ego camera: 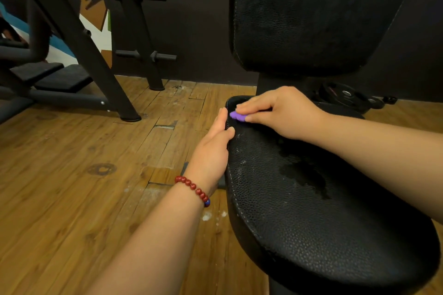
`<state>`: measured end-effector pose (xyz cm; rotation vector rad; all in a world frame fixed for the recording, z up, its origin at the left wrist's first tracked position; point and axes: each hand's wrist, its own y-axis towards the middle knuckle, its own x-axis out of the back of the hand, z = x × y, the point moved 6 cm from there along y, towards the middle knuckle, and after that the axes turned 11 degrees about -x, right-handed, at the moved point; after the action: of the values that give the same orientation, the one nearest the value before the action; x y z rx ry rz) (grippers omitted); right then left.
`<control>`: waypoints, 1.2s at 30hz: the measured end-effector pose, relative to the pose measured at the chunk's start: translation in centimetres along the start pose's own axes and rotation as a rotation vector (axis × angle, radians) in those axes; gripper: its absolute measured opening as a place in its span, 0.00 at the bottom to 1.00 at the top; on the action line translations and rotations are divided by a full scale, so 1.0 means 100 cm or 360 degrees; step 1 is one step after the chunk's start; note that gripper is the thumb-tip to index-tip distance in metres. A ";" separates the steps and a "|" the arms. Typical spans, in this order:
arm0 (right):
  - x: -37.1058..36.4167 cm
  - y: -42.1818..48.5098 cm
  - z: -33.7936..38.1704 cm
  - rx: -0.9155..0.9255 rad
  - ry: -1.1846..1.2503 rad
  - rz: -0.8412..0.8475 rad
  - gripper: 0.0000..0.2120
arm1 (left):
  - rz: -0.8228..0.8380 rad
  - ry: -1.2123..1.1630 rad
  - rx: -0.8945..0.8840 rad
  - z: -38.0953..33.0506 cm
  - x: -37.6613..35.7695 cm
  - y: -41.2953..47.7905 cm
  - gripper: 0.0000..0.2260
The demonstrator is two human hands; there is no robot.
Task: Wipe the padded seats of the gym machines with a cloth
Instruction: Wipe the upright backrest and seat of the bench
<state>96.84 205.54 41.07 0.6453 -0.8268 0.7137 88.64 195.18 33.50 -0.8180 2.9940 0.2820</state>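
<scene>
A black padded seat [311, 211] fills the lower right, with a dark wet patch near its middle. Its padded backrest [311, 14] rises behind it. My right hand [280, 112] presses a small purple cloth [237, 116] onto the seat's far left corner; only a tip of the cloth shows past my curled fingers. My left hand [213, 148] grips the seat's left edge, thumb on top and fingers down the side. A red bead bracelet circles that wrist.
Worn wooden floor [84, 175] spreads to the left. A black machine frame [96, 55] with plate pegs and foot pads stands at the back left. Weight plates [345, 96] lie on the floor behind the seat, against a dark wall.
</scene>
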 end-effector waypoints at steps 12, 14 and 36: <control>-0.002 -0.026 0.007 -0.0039 0.0123 0.0189 0.12 | 0.0123 0.0120 -0.0193 0.008 0.005 -0.002 0.22; -0.003 -0.014 0.008 -0.0080 0.0105 0.0103 0.12 | 0.0141 0.0087 -0.0196 0.013 0.006 0.001 0.23; -0.007 -0.048 0.025 0.0045 0.0132 0.0289 0.13 | 0.0148 0.0094 -0.0272 0.012 0.014 -0.009 0.21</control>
<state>99.14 200.60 40.74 0.5664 -0.8062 0.9121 87.91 193.93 32.02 -0.7112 3.1018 0.5326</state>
